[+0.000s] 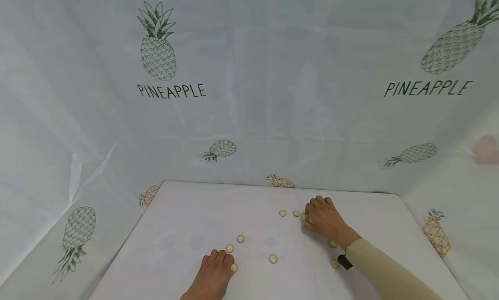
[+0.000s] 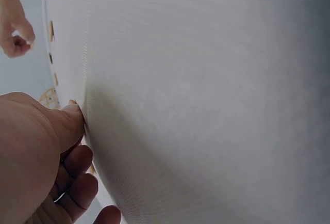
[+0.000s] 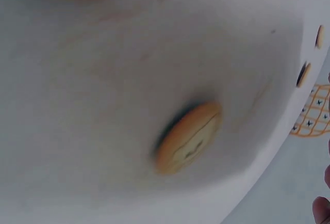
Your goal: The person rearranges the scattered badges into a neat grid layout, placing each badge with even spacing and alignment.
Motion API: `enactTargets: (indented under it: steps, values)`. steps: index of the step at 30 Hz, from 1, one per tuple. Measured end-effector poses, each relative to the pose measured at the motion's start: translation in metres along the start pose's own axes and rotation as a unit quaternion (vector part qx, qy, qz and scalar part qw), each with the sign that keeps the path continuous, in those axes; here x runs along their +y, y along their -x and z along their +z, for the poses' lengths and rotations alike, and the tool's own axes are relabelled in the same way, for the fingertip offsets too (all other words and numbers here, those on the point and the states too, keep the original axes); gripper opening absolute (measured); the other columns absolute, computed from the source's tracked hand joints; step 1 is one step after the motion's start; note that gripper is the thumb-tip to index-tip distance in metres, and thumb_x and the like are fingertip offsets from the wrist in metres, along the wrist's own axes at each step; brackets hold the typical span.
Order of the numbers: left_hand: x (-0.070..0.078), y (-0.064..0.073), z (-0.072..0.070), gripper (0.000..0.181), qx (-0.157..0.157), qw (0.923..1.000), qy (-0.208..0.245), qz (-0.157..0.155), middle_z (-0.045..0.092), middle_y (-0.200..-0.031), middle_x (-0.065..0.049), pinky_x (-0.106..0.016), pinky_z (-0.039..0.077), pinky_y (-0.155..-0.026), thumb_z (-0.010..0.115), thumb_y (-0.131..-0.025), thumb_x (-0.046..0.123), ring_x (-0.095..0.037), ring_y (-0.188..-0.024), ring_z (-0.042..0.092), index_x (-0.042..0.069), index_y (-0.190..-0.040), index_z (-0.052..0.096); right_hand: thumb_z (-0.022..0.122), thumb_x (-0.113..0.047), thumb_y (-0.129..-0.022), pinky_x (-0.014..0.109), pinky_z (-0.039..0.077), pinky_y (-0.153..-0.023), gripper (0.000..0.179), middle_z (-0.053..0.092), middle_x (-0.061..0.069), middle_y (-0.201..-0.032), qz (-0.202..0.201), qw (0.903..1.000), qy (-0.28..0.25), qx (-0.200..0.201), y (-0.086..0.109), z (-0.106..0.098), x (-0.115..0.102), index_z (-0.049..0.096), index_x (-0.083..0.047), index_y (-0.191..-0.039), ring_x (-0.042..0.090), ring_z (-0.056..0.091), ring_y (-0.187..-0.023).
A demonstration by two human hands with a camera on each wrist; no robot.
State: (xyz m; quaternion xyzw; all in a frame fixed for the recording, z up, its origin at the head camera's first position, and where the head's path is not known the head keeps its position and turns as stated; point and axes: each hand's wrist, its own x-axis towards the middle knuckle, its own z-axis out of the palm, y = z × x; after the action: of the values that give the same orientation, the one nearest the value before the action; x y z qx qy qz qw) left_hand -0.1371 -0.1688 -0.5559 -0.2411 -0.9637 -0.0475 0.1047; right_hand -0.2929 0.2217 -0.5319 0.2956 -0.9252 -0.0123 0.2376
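Right hand [image 1: 324, 217], far and right of centre: thumb and fingers are pinching a small, round, pale-tan, wooden-looking disc [image 1: 306, 216], which is showing at the hand's left edge. Two matching far discs [image 1: 296, 213] are lying in a row just left of it; two right-side discs [image 1: 335, 264] are lying near the wrist. Left hand [image 1: 212, 272], near side: curled fingers and thumb are gripping a second tan disc [image 1: 234, 268] at its right edge. Two middle discs [image 1: 230, 248] are lying just farther off, a lone disc [image 1: 273, 259] to the right. White, smooth tabletop [image 1: 156, 230] is supporting the loose ones.
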Motion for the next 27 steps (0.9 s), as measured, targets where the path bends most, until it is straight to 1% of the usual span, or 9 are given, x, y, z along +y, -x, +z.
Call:
enactTargets:
  steps: [4, 8, 11, 13, 16, 19, 24, 27]
  values:
    - [-0.001, 0.0, 0.001, 0.031, 0.001, 1.0, 0.001, 0.0, 0.052, -0.093, 0.004, -0.03, 0.033, -0.068, 0.085, -0.089, 0.03, -0.011, -0.082, 0.038, 0.016, -0.098, 0.06, 0.081, -0.03, -0.083, 0.043, 0.04, -0.081, 0.025, 0.059, -0.001, -0.087, -0.004, 0.9999, -0.01, -0.004, -0.015, 0.004, -0.011, 0.064, -0.012, -0.087, 0.02, 0.046, -0.084]
    - [-0.001, -0.001, 0.001, 0.03, 0.002, 1.0, -0.001, 0.003, 0.052, -0.092, 0.004, -0.031, 0.035, -0.068, 0.085, -0.089, 0.03, -0.011, -0.082, 0.039, 0.016, -0.097, 0.06, 0.08, -0.031, -0.086, 0.044, 0.04, -0.084, 0.024, 0.058, 0.0, -0.087, 0.002, 0.9992, -0.022, -0.034, -0.031, 0.008, -0.022, 0.065, -0.012, -0.089, 0.021, 0.045, -0.085]
    - [-0.001, -0.001, 0.001, 0.031, 0.012, 0.9999, -0.003, 0.007, 0.05, -0.09, 0.004, -0.031, 0.036, -0.067, 0.085, -0.088, 0.029, -0.011, -0.081, 0.038, 0.015, -0.097, 0.059, 0.078, -0.03, -0.087, 0.044, 0.04, -0.085, 0.023, 0.059, 0.0, -0.087, 0.005, 0.9982, -0.032, -0.05, -0.044, 0.012, -0.031, 0.066, -0.011, -0.089, 0.021, 0.045, -0.086]
    - [-0.002, -0.001, 0.001, 0.031, 0.016, 0.9998, -0.002, 0.008, 0.05, -0.089, 0.005, -0.03, 0.035, -0.067, 0.086, -0.087, 0.029, -0.01, -0.08, 0.038, 0.015, -0.097, 0.059, 0.078, -0.03, -0.086, 0.045, 0.04, -0.084, 0.022, 0.059, 0.0, -0.087, 0.001, 0.9979, -0.035, -0.054, -0.052, 0.014, -0.038, 0.067, -0.011, -0.089, 0.022, 0.046, -0.086]
    - [-0.002, -0.002, 0.001, 0.031, 0.011, 0.9999, 0.0, 0.006, 0.05, -0.09, 0.005, -0.03, 0.035, -0.067, 0.085, -0.088, 0.03, -0.01, -0.08, 0.038, 0.016, -0.097, 0.06, 0.076, -0.029, -0.087, 0.044, 0.04, -0.084, 0.02, 0.059, 0.0, -0.086, -0.005, 0.9977, -0.038, -0.055, -0.062, 0.019, -0.048, 0.066, -0.011, -0.087, 0.022, 0.046, -0.085]
    - [-0.003, -0.002, 0.002, 0.03, 0.006, 1.0, 0.0, 0.005, 0.051, -0.091, 0.005, -0.029, 0.034, -0.068, 0.085, -0.088, 0.031, -0.01, -0.081, 0.037, 0.016, -0.098, 0.06, 0.075, -0.028, -0.089, 0.044, 0.039, -0.084, 0.02, 0.059, 0.001, -0.086, -0.006, 0.9968, -0.045, -0.065, -0.071, 0.024, -0.056, 0.065, -0.011, -0.087, 0.023, 0.046, -0.085]
    - [-0.003, -0.002, 0.002, 0.031, 0.02, 0.9997, -0.001, 0.013, 0.05, -0.089, 0.005, -0.028, 0.031, -0.066, 0.086, -0.087, 0.03, -0.01, -0.08, 0.037, 0.016, -0.096, 0.06, 0.075, -0.029, -0.09, 0.045, 0.039, -0.086, 0.02, 0.059, 0.001, -0.088, 0.004, 0.9937, -0.064, -0.092, -0.082, 0.031, -0.068, 0.065, -0.011, -0.089, 0.023, 0.046, -0.087]
    - [-0.003, -0.001, 0.002, 0.029, 0.022, 0.9997, -0.005, 0.011, 0.049, -0.089, 0.005, -0.027, 0.03, -0.066, 0.084, -0.088, 0.03, -0.01, -0.08, 0.037, 0.015, -0.095, 0.06, 0.074, -0.029, -0.09, 0.045, 0.038, -0.087, 0.019, 0.058, -0.001, -0.088, 0.007, 0.9921, -0.066, -0.107, -0.087, 0.034, -0.074, 0.065, -0.012, -0.09, 0.022, 0.045, -0.088]
